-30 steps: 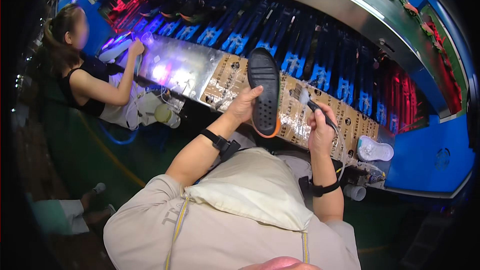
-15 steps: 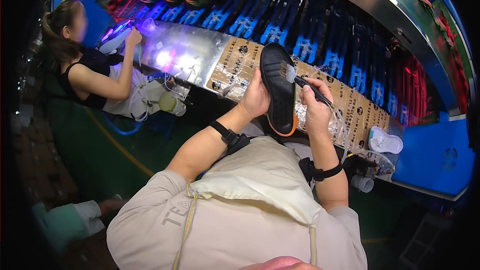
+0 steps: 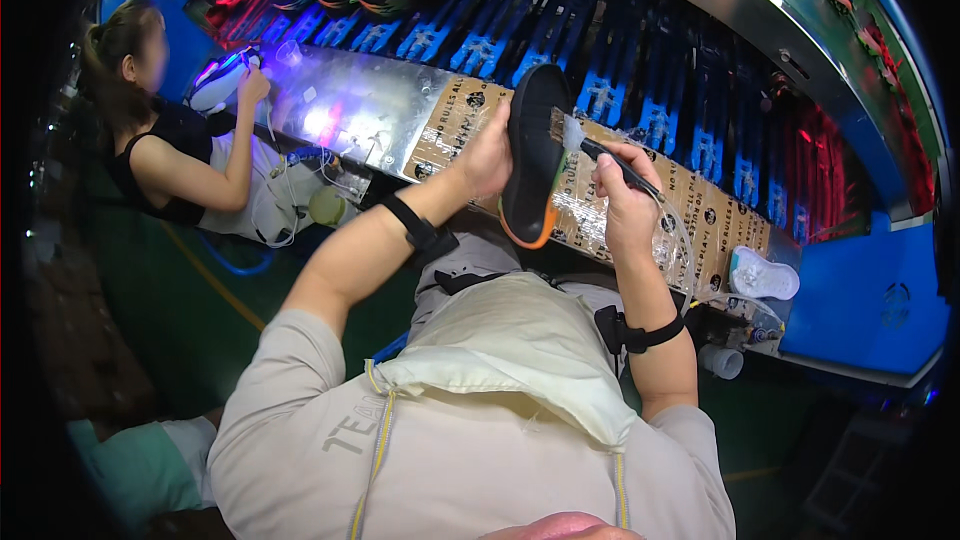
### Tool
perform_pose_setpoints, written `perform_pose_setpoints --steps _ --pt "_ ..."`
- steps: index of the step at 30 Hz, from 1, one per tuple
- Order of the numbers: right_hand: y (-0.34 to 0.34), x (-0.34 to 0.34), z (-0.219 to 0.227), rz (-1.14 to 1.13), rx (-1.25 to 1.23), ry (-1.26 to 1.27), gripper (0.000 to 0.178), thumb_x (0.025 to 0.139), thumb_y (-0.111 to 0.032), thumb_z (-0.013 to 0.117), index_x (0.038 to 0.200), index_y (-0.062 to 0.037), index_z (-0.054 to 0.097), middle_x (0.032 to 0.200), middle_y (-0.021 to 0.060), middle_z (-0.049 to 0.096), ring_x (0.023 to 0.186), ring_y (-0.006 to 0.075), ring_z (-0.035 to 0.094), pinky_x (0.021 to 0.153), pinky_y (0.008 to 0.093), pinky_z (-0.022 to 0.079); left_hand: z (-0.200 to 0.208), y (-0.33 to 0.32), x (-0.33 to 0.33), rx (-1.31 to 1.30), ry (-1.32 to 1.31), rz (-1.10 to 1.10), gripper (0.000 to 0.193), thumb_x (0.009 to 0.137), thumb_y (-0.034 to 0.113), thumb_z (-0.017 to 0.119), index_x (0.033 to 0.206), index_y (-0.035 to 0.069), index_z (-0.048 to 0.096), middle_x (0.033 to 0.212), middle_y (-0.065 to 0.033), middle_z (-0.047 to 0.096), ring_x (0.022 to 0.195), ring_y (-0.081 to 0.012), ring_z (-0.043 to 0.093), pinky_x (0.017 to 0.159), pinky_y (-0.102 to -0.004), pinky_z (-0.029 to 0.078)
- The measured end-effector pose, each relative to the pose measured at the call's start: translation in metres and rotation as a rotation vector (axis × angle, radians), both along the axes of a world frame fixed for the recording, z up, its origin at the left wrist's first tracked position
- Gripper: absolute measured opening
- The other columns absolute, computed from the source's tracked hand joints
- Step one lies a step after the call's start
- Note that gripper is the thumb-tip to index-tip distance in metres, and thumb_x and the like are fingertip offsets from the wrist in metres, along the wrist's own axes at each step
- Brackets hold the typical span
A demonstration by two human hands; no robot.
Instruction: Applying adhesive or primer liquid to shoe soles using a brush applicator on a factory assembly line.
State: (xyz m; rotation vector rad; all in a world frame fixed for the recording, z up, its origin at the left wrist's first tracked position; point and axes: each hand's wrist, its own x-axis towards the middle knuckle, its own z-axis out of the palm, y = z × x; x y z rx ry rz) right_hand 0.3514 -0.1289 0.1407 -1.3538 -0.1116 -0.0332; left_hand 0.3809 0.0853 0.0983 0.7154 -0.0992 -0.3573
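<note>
A black shoe sole with an orange edge at its near end stands raised over the bench, its length running away from me. My left hand grips it along the left side, the fingers partly hidden behind it. In my right hand is a black-handled brush with pale bristles, pinched between thumb and fingers. A thin clear hose trails from the handle's rear. The bristles are at the sole's right edge; whether they touch it I cannot tell.
Printed brown cardboard under clear film covers the metal bench. A white sole lies at its right end, near a blue panel. Beyond runs a row of blue-lit machine holders. At left a co-worker handles a pale shoe piece.
My left hand has carried the sole left and slightly away from me, turning it more edge-on. The brush has shifted a little left, its bristles moving from the sole's face to its right edge.
</note>
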Motion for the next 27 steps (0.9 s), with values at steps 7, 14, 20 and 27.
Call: perform_pose_setpoints --steps 7,14,20,27 --pt "0.01 0.009 0.01 -0.015 -0.061 -0.056 0.017 0.093 -0.012 0.072 0.105 -0.0003 0.067 0.085 0.0016 0.066 0.074 0.0072 0.06 0.067 0.0216 0.047 0.013 0.002 0.001 -0.075 0.013 0.066 0.071 0.107 0.06 0.018 0.145 0.007 0.047 0.135 -0.0101 0.06 0.124 -0.0221 0.058 0.108 -0.0409 0.046" --pt "0.012 -0.001 -0.008 -0.026 -0.123 -0.04 0.018 0.093 -0.012 0.072 0.106 -0.0009 0.067 0.084 0.0016 0.066 0.075 0.0076 0.061 0.069 0.0228 0.048 -0.021 -0.035 -0.035 -0.217 0.151 0.024 0.074 0.106 0.062 0.014 0.146 0.008 0.047 0.135 -0.0099 0.06 0.125 -0.0222 0.058 0.11 -0.0406 0.045" --pt "0.011 -0.003 -0.009 -0.061 -0.198 -0.079 0.017 0.092 -0.01 0.072 0.106 -0.0007 0.069 0.081 0.0008 0.067 0.072 0.0063 0.059 0.066 0.0227 0.046 -0.037 -0.038 -0.037 -0.192 0.066 0.003 0.082 0.104 0.066 0.015 0.152 0.004 0.038 0.151 -0.0149 0.048 0.14 -0.0271 0.045 0.12 -0.0447 0.032" --pt "0.014 -0.007 -0.004 -0.062 -0.241 -0.117 0.017 0.092 -0.009 0.071 0.106 -0.0006 0.069 0.081 -0.0007 0.065 0.072 0.005 0.058 0.065 0.0215 0.044 -0.031 -0.043 -0.043 -0.197 0.081 -0.017 0.079 0.104 0.065 0.013 0.153 0.008 0.038 0.151 -0.0124 0.048 0.14 -0.0266 0.045 0.12 -0.0446 0.032"
